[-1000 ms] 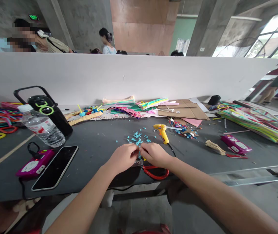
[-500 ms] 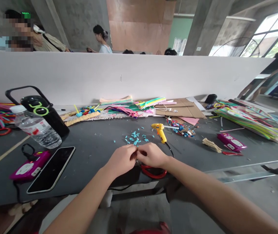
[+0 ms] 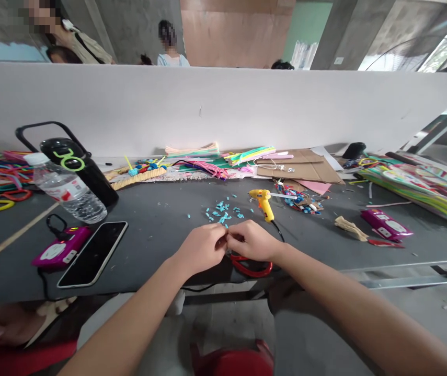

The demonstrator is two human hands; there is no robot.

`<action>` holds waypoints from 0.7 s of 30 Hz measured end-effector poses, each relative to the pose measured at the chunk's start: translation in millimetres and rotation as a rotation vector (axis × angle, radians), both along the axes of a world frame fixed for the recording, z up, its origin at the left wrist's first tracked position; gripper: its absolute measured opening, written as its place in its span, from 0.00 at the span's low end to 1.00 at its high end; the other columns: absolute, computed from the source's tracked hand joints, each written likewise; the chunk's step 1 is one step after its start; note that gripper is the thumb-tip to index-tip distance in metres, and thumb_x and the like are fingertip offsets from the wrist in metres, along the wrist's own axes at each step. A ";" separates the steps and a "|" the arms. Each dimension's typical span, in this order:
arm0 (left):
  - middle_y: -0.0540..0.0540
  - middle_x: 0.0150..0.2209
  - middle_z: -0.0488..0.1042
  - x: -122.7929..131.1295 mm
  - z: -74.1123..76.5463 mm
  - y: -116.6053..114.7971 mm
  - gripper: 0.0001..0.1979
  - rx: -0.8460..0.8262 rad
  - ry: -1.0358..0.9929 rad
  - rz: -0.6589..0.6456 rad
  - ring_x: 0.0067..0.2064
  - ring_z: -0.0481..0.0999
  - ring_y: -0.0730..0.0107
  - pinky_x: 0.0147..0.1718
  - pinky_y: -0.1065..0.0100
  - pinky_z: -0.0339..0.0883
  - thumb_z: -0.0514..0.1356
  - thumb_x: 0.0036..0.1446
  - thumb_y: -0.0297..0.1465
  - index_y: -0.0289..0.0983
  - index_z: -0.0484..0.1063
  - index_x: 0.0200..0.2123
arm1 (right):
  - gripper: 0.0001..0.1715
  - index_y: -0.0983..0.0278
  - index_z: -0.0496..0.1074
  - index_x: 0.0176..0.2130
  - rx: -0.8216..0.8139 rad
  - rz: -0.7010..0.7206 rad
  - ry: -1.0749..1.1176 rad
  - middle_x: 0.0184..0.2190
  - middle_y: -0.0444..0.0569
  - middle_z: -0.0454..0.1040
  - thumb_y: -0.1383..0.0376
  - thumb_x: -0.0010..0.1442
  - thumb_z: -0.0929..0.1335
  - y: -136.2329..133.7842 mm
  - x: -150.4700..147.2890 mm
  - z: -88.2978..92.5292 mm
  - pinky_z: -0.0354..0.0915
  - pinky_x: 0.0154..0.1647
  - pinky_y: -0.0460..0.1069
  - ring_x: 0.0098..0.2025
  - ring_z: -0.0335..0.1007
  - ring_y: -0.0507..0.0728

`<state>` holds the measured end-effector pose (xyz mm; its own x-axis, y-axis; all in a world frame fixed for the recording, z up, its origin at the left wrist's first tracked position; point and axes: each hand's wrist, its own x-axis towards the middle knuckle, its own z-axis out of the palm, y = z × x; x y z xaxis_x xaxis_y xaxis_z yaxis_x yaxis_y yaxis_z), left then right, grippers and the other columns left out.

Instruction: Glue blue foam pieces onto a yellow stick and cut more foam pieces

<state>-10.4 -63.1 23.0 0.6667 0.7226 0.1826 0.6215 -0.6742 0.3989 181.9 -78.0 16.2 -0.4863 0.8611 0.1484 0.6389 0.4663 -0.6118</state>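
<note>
clock centred on the meeting fingertips, 12 toward the white partition (image 3: 192, 99). left hand (image 3: 205, 244) and right hand (image 3: 253, 239) met near the close edge of the counter (image 3: 160, 209), fingers curled inward, tips together with no clear gap. whether they gripped anything: could not tell; the contact spot was screened by the hands. turquoise pieces (image 3: 224, 217) lay scattered around 12, short, long axes in mixed directions; the nearest sat just beyond the fingertips, and others may have been covered. red handle (image 3: 249, 272) lay at about 5, close by the right hand, long axis roughly 10 to 4; the rest of that tool was hidden. yellow glue gun (image 3: 267, 209) lay between 1 and 2: nozzle toward 9, pale stick out of its rear toward 3, grip toward 5, black cord passing out of sight behind the right wrist. phone (image 3: 93, 255) lay near 9, purple box (image 3: 61, 249) just beside it. coloured strip bundle (image 3: 419, 193), near 3, was cut off by the frame edge.
</note>
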 end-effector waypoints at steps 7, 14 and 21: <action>0.46 0.30 0.73 0.9 0.6 -2.8 0.08 0.011 0.016 -0.019 0.32 0.72 0.66 0.30 0.67 0.58 0.53 0.57 0.25 0.39 0.63 0.26 | 0.13 0.63 0.62 0.23 -0.004 0.038 -0.030 0.20 0.39 0.61 0.68 0.59 0.64 -2.3 3.0 6.5 0.49 0.27 0.47 0.24 0.51 0.49; 0.46 0.31 0.77 6.2 -1.5 -5.9 0.08 -0.033 0.066 -0.037 0.34 0.75 0.65 0.32 0.67 0.62 0.56 0.60 0.30 0.39 0.74 0.31 | 0.16 0.63 0.66 0.23 -0.116 -0.019 -0.263 0.24 0.45 0.73 0.62 0.61 0.66 -9.2 22.2 27.4 0.51 0.28 0.48 0.26 0.61 0.51; 0.46 0.34 0.80 -19.2 5.0 26.0 0.13 -0.146 0.037 0.149 0.33 0.76 0.67 0.32 0.68 0.63 0.55 0.62 0.38 0.41 0.80 0.37 | 0.14 0.62 0.72 0.30 -0.348 -0.023 -0.317 0.30 0.48 0.78 0.55 0.62 0.68 -0.6 67.7 27.8 0.59 0.30 0.49 0.30 0.70 0.55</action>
<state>-29.6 -37.0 28.1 0.5547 0.8308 0.0465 0.7261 -0.5106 0.4605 249.6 -78.6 44.0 -0.4414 0.8443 -0.3038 0.8271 0.2516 -0.5025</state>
